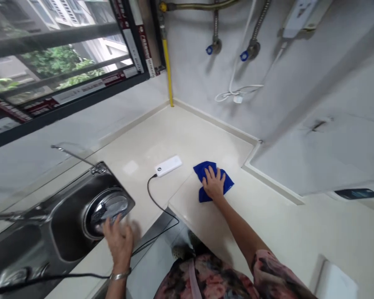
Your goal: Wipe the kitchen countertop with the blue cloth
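My right hand [214,185] lies flat with spread fingers on a blue cloth [205,196], pressing it against the cream countertop [187,133]. The cloth is partly folded, and its corners stick out around the hand. On the other side, my left hand [118,238] hovers near the front edge of the sink [68,232], fingers apart and holding nothing. Just beyond its fingertips a round shiny metal pan or basin [107,207] sits in the sink.
A white power bank [168,166] lies on the counter, its black cable [156,201] running over the front edge. A thin metal tap [75,155] rises at the sink's back. A yellow pipe [167,74] stands in the corner. A white object [338,282] is at the lower right.
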The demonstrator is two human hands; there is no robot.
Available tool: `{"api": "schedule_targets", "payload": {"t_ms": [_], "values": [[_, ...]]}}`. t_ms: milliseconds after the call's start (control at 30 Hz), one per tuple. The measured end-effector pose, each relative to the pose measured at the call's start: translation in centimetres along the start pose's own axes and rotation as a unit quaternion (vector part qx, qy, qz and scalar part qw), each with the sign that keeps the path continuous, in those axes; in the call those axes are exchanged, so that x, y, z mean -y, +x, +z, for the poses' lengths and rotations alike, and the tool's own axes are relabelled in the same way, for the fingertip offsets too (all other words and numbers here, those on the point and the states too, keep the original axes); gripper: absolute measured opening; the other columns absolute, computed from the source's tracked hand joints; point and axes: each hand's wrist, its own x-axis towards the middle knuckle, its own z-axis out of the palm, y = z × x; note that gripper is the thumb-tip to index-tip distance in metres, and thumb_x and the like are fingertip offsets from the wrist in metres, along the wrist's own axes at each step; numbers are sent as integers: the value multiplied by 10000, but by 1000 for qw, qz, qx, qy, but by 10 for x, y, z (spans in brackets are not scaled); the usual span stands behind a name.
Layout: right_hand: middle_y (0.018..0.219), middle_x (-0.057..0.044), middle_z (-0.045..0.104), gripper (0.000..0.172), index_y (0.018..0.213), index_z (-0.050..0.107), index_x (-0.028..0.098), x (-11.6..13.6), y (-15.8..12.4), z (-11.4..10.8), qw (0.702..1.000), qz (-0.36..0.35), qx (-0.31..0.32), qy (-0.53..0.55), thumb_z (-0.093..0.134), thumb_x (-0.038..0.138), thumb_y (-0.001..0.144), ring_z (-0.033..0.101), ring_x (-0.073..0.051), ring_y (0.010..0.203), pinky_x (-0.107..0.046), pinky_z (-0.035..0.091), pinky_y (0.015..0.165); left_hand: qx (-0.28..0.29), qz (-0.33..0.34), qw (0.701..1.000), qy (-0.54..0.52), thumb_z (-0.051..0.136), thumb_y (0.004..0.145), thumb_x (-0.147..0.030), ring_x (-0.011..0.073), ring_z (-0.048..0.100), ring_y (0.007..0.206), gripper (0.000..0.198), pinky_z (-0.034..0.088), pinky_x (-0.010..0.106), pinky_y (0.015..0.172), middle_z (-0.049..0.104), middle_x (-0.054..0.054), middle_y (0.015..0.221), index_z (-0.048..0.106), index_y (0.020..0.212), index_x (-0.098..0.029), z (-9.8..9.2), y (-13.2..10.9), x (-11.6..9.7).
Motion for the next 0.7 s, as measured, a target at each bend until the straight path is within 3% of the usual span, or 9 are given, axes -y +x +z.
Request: {"api": "schedule_targets", "payload": {"t_ms": [167, 300, 367, 467, 567, 633, 700], "values": [[1624, -84, 435, 525, 1527, 508, 254, -6, 1, -1, 997, -14, -41, 68, 379, 386, 1036, 274, -418, 1513, -706, 152, 1202, 105, 135, 976, -138, 448, 1002, -320, 322, 268, 1556, 439, 316, 573, 1258, 375, 172, 1605, 563, 1400, -174, 60, -3, -129], [1581, -81, 495, 507, 1513, 510, 236, -14, 4, 4, 985, -10, -81, 153, 385, 323, 1030, 303, -320, 1526, -622, 118, 1253, 220, 239, 928, -185, 403, 1025, -265, 277, 267, 1566, 450, 337, 548, 1260, 377, 139, 1624, 519, 1456, -211, 108, -24, -198], [1565, -103, 511, 515, 1506, 506, 206, -17, 9, 7, 977, 0, -89, 195, 387, 283, 1011, 352, -272, 1507, -582, 116, 1269, 258, 262, 910, -192, 405, 1026, -285, 285, 266, 1565, 471, 350, 544, 1253, 341, 174, 1637, 491, 1476, -178, 130, -25, -221], [1578, -140, 482, 550, 1498, 487, 161, -21, 18, 8, 968, -3, -77, 238, 400, 236, 959, 391, -229, 1489, -549, 131, 1284, 274, 259, 907, -188, 439, 1007, -366, 347, 213, 1574, 569, 308, 568, 1260, 244, 262, 1651, 443, 1497, -76, 161, -10, -245], [1617, -174, 410, 639, 1519, 429, 114, -38, 16, 8, 967, -13, -66, 247, 437, 227, 891, 312, -221, 1537, -520, 202, 1285, 266, 265, 909, -181, 422, 985, -443, 422, 146, 1573, 682, 239, 623, 1259, 195, 336, 1636, 424, 1486, 21, 195, 13, -263], [1647, -167, 359, 655, 1521, 411, 113, -57, -3, 6, 968, 18, -94, 230, 443, 226, 876, 226, -221, 1574, -495, 251, 1276, 265, 278, 908, -169, 406, 961, -494, 481, 164, 1550, 733, 216, 687, 1231, 205, 362, 1619, 451, 1464, 36, 219, 22, -275], [1646, -153, 364, 684, 1535, 379, 144, -76, -42, 0, 972, 52, -115, 198, 460, 216, 859, 229, -222, 1574, -513, 249, 1276, 254, 284, 910, -165, 416, 933, -533, 539, 147, 1533, 776, 181, 756, 1194, 170, 385, 1621, 466, 1454, 39, 238, 22, -284]]}}
